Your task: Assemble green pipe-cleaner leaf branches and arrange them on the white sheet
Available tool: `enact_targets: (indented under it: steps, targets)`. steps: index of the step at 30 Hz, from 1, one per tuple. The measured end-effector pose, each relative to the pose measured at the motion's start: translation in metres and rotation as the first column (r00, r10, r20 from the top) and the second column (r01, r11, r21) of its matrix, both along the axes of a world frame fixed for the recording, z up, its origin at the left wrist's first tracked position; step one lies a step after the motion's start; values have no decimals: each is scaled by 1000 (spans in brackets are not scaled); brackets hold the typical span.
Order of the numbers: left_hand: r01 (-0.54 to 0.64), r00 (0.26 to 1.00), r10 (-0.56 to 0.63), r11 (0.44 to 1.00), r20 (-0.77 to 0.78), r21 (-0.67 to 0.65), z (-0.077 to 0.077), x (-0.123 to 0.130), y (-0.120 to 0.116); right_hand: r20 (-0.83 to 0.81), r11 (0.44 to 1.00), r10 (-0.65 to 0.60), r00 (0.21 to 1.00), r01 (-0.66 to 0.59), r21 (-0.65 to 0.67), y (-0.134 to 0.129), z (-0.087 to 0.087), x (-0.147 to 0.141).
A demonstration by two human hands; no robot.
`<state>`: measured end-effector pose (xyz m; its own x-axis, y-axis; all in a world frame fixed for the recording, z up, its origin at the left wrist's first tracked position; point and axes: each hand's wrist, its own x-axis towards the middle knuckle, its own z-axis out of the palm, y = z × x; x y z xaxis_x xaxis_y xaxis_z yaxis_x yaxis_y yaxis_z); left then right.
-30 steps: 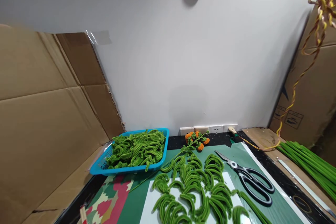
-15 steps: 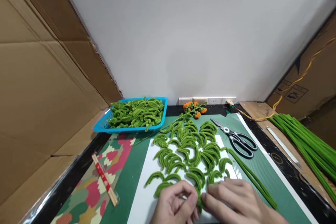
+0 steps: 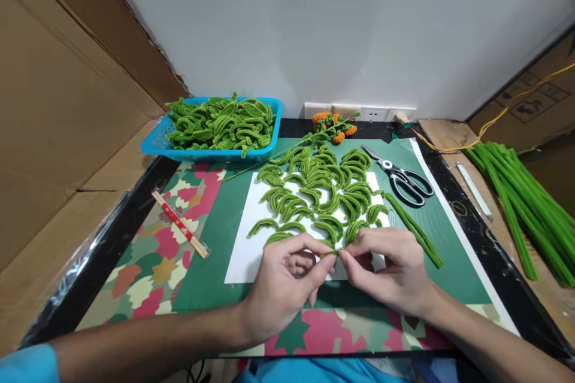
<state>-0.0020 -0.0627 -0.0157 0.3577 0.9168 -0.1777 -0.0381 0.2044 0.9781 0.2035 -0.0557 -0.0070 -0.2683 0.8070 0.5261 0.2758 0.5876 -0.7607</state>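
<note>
Near the front of a white sheet (image 3: 242, 251), my left hand (image 3: 290, 269) and my right hand (image 3: 389, 266) meet fingertip to fingertip. Both pinch a short green pipe cleaner piece (image 3: 335, 252) between thumb and forefinger; most of it is hidden by the fingers. Just beyond them lie many curved, folded green pipe cleaner leaves (image 3: 314, 191), spread in rows over the sheet and the green mat. To the right of these, longer folded green pipe cleaners (image 3: 415, 230) lie slanting on the mat. Black-handled scissors (image 3: 399, 176) rest behind those, blades half apart.
A blue basket (image 3: 150, 140) heaped with green pieces stands at the back left. Orange flowers on a green stem (image 3: 335, 125) lie by the wall sockets. Wrapped chopsticks (image 3: 179, 224) are at left. A bundle of green pipe cleaners (image 3: 530, 209) and a white-handled cutter (image 3: 475, 191) lie at right.
The view has tilted down, so the forearms and table's front edge now show. My right hand has risen from lying over the sheet to a pinch, its fingertips meeting my left hand's.
</note>
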Motion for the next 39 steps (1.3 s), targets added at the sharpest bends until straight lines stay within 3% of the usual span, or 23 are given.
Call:
enact_targets:
  steps: [2,4,9,13,20,25,29,33,39]
  targets:
    - [-45,998,48,993,-32,106,4,2,1,-16,996,-45,999,43,-81,-3,2,-2]
    - [-89,994,98,980,-46,180,7,3,3,7,994,-77,997,78,-73,-4,2,-3]
    - [-127,987,146,963,-65,237,10,4,7,196,954,-181,964,124,273,-6,-6,-5]
    - [-131,987,150,958,-58,253,8,4,8,268,908,-203,942,79,411,-7,-13,-6]
    - [-121,977,181,909,-115,399,9,3,10,403,888,-253,879,45,458,-5,-9,1]
    - [-102,977,168,908,-129,406,8,3,10,390,915,-193,900,23,402,-6,-13,2]
    - [-73,990,106,948,-91,311,10,2,10,381,923,-170,909,12,384,-6,-13,1]
    - [17,1000,-18,998,21,58,11,-2,14,393,904,-176,903,-9,427,-4,-11,6]
    - [199,968,-164,963,189,-184,11,-11,25,374,845,-183,909,-49,532,2,-7,21]
